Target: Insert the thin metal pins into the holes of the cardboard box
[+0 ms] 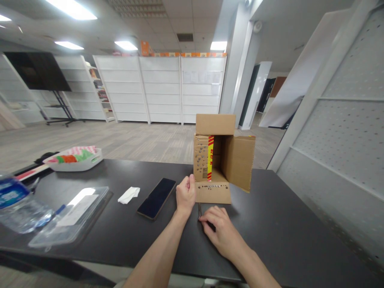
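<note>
An open cardboard box (pixel 241 162) stands on its side on the dark table, its opening towards me and its flaps spread. Small grey, round-headed pieces dot its left flap (pixel 200 158) and the lower flap (pixel 214 194). My left hand (pixel 186 195) is closed in a fist by the box's front left corner; whatever it may hold is hidden. Between the thumb and fingertips of my right hand (pixel 221 231) is a thin pair of metal tweezers (pixel 199 211), pointing away towards the lower flap.
Left of my hands lie a phone (pixel 157 198), a crumpled white tissue (pixel 129 195) and a clear plastic case (pixel 73 216). A water bottle (pixel 18 208) lies at the far left, with a white basket (pixel 75 165) of colourful items behind it. A perforated panel (pixel 339 152) stands at right.
</note>
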`<state>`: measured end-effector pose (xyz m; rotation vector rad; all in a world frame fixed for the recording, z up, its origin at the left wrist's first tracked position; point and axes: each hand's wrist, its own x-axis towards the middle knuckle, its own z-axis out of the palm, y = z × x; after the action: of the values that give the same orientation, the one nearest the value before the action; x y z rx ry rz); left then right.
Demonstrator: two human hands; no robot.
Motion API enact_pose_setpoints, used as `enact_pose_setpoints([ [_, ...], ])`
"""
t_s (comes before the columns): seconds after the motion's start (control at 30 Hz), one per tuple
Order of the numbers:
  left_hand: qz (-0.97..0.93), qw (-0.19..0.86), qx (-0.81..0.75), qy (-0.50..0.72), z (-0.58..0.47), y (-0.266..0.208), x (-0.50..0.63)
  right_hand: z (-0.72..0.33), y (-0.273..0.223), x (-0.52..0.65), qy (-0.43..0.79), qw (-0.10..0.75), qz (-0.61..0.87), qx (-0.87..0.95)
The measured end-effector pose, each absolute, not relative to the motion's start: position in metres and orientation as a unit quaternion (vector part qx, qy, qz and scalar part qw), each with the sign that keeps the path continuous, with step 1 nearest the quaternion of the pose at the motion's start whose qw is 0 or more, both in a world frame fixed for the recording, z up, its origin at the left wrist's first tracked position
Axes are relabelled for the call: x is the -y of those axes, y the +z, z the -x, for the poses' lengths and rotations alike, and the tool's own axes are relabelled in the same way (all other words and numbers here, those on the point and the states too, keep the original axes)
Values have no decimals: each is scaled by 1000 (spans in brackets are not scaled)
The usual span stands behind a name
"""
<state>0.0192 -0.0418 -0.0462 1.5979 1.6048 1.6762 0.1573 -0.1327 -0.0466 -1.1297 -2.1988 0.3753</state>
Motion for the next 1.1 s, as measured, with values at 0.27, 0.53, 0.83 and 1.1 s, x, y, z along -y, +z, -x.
enact_pose_setpoints([
  [0.27,-562,162,-564,583,-19,-45,43,-157,-46,133,157,313,423,836],
  [0.53,-563,161,-563,583,-19,-46,43,-157,-44,132,155,299,429,838],
  [0.83,-563,160,-571,576,-20,-45,42,-154,-36,135,138,262,440,847],
  [1.1,-562,157,-571,577,-19,-45,42,-153,-38,134,127,254,443,850],
])
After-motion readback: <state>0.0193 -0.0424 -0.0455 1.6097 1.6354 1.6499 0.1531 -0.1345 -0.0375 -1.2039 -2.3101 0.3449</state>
